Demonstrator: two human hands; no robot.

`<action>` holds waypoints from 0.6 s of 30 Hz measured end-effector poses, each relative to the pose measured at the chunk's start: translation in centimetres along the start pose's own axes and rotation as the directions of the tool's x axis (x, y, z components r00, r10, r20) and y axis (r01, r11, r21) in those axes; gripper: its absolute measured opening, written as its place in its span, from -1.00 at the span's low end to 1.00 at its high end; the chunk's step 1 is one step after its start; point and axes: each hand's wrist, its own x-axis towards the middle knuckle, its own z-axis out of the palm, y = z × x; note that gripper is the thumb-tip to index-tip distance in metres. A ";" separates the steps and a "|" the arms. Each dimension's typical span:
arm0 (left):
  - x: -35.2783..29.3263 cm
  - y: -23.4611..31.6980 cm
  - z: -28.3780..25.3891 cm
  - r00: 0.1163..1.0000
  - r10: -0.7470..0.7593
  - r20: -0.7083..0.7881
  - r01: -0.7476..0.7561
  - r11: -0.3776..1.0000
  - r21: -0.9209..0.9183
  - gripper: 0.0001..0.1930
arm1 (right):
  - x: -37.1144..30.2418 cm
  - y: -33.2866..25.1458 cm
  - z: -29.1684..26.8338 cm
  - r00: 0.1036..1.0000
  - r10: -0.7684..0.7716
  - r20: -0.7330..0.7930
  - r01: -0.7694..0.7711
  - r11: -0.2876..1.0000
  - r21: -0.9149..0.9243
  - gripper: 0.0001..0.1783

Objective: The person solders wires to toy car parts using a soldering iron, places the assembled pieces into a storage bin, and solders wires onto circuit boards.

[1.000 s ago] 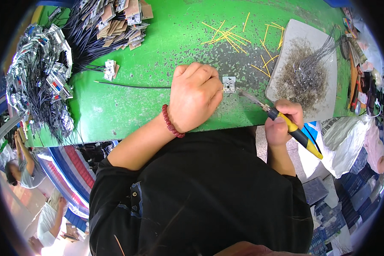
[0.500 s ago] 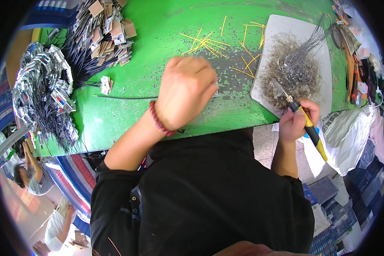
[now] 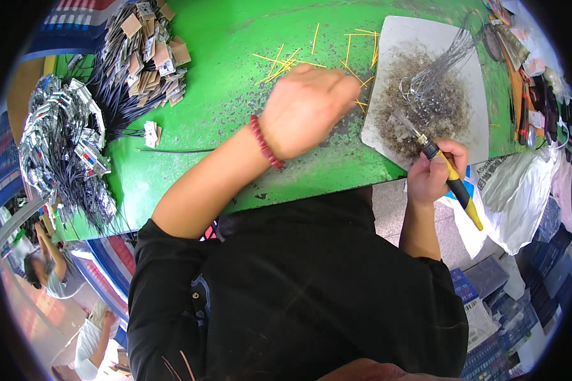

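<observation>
My left hand (image 3: 311, 108), with a red bead bracelet at the wrist, hovers over the green table near thin yellow strips (image 3: 316, 39). Its fingers curl downward, and the back of the hand hides whatever is in them. In my right hand (image 3: 429, 178) is a soldering iron (image 3: 465, 202) with a yellow and black handle. Its tip points up and left over a stained pale board (image 3: 394, 32). Tangled thin grey wire (image 3: 429, 82) lies on that board. A black cable (image 3: 175, 150) runs across the table and passes behind my left forearm.
Bundles of black cables with metal connectors (image 3: 63, 120) hang over the table's left end. Behind them are cables with brown card tabs (image 3: 149, 57). One small white connector (image 3: 151, 133) lies apart. Tools (image 3: 529, 120) lie at the far right, above white bags (image 3: 515, 203).
My left hand has moved right and slightly up, to the yellow strips beside the board. The soldering iron stays in my right hand, nearly in place. The whole view has shifted slightly.
</observation>
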 end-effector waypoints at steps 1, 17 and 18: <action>-0.5 0.5 -1.2 0.997 -0.072 0.017 0.073 0.997 -0.001 -0.88 | 0.0 0.1 -0.1 1.000 -0.016 -0.001 0.016 1.000 -0.024 -0.75; -9.3 1.6 -1.7 0.979 -0.111 -0.169 0.119 0.992 0.035 -0.82 | -4.1 -0.7 4.3 0.933 0.103 0.346 -0.097 0.995 -0.034 -0.68; -9.3 1.4 -1.5 0.985 -0.085 -0.152 0.094 0.994 0.059 -0.81 | -4.1 -0.7 4.4 0.931 0.096 0.353 -0.086 0.995 -0.045 -0.70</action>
